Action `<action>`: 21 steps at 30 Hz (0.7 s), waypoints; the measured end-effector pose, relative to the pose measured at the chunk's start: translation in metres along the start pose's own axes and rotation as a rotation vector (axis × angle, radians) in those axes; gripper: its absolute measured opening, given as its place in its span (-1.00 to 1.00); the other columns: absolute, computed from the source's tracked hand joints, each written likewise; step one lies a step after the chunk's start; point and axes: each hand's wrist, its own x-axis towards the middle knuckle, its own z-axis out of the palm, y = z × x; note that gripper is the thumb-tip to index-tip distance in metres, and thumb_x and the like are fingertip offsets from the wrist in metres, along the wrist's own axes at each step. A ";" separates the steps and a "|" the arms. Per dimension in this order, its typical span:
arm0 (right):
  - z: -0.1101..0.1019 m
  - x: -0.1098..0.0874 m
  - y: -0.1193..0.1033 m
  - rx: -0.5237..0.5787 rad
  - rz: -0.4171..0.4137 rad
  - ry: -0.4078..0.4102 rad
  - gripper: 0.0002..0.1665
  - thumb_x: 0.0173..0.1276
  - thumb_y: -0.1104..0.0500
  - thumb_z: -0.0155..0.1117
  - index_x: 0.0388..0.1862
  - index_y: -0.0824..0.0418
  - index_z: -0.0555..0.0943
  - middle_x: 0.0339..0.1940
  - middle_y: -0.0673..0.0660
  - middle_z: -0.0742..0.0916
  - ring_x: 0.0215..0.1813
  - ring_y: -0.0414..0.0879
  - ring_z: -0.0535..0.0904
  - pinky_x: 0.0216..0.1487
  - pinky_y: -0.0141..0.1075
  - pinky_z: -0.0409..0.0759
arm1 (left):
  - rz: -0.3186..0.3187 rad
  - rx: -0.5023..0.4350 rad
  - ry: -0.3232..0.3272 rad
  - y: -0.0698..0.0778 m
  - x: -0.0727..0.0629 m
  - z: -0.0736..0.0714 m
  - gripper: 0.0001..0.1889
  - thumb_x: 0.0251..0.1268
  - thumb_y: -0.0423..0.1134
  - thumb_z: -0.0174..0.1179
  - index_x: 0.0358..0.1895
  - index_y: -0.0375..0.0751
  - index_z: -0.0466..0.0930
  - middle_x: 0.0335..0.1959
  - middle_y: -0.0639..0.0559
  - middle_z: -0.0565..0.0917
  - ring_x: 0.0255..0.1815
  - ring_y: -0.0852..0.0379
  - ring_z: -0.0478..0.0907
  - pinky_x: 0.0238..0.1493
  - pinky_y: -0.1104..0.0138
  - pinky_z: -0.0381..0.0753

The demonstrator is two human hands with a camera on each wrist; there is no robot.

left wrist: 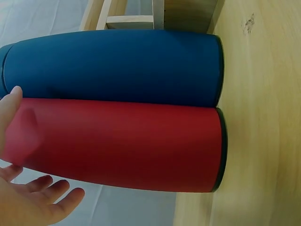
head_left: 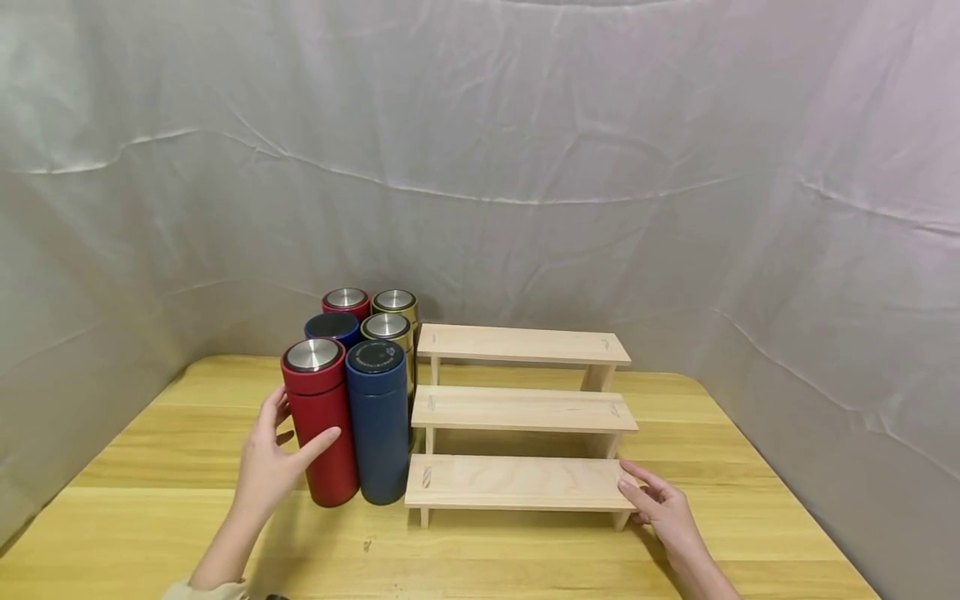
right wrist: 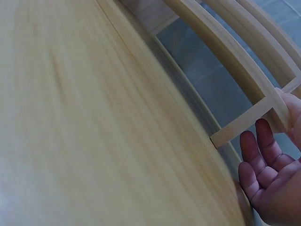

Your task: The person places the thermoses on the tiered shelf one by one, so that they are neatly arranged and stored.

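Observation:
My left hand is around the front red thermos bottle, its thumb over the near side. In the left wrist view the loosely spread fingers stand off the bottle's side. Right beside it stands a dark blue thermos bottle, upright, with a black lid. My right hand pinches the right end of the lowest board of a three-step wooden rack. Its thumb lies on top of that board; in the right wrist view the other fingers curl loosely below, beside the rack's leg.
Behind the front pair stand another blue bottle, a gold one, a red one and a second gold one. All are close to the rack's left side. A grey cloth surrounds the wooden table.

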 end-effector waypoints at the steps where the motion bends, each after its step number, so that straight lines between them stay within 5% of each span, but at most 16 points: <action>1: 0.000 0.000 0.000 -0.001 0.000 0.000 -0.45 0.18 0.20 0.24 0.15 0.37 0.40 -0.43 0.03 0.62 -0.45 -0.20 0.49 -0.47 -0.37 0.50 | -0.009 -0.021 -0.012 0.009 -0.002 -0.002 -0.08 -0.08 -0.03 0.36 0.37 0.10 -0.01 0.20 -0.11 0.33 0.10 -0.11 0.33 -0.14 0.12 0.45; 8: 0.000 0.000 0.000 -0.004 0.005 0.002 -0.44 0.18 0.19 0.25 0.15 0.36 0.40 -0.42 0.03 0.63 -0.45 -0.20 0.48 -0.48 -0.37 0.49 | -0.060 -0.123 -0.060 0.061 -0.011 -0.014 -0.13 0.00 -0.23 0.32 0.35 -0.16 -0.03 0.11 -0.32 0.38 0.01 -0.17 0.39 -0.12 0.42 0.40; 12: -0.001 0.000 -0.001 0.002 0.009 0.005 -0.45 0.18 0.19 0.25 0.14 0.36 0.41 -0.44 0.03 0.62 -0.48 -0.19 0.48 -0.49 -0.38 0.49 | -0.076 -0.098 -0.065 0.064 -0.011 -0.014 -0.14 0.02 -0.28 0.30 0.36 -0.21 -0.05 0.11 -0.33 0.37 0.02 -0.18 0.37 -0.18 0.54 0.35; 18: 0.000 0.000 0.000 0.010 -0.001 0.009 -0.47 0.17 0.19 0.26 0.12 0.35 0.44 -0.43 0.02 0.63 -0.46 -0.20 0.49 -0.48 -0.37 0.50 | -0.068 -0.086 -0.050 0.061 -0.010 -0.013 -0.11 0.00 -0.24 0.31 0.36 -0.24 -0.06 0.09 -0.29 0.34 0.02 -0.18 0.30 -0.15 0.18 0.38; 21: 0.000 0.000 0.000 0.010 -0.003 0.012 -0.47 0.16 0.19 0.27 0.11 0.35 0.45 -0.43 0.02 0.64 -0.46 -0.19 0.50 -0.48 -0.37 0.50 | -0.062 -0.084 -0.039 0.044 -0.007 -0.010 -0.13 -0.04 -0.24 0.34 0.35 -0.21 0.02 0.06 -0.25 0.35 -0.02 -0.13 0.31 -0.17 0.11 0.40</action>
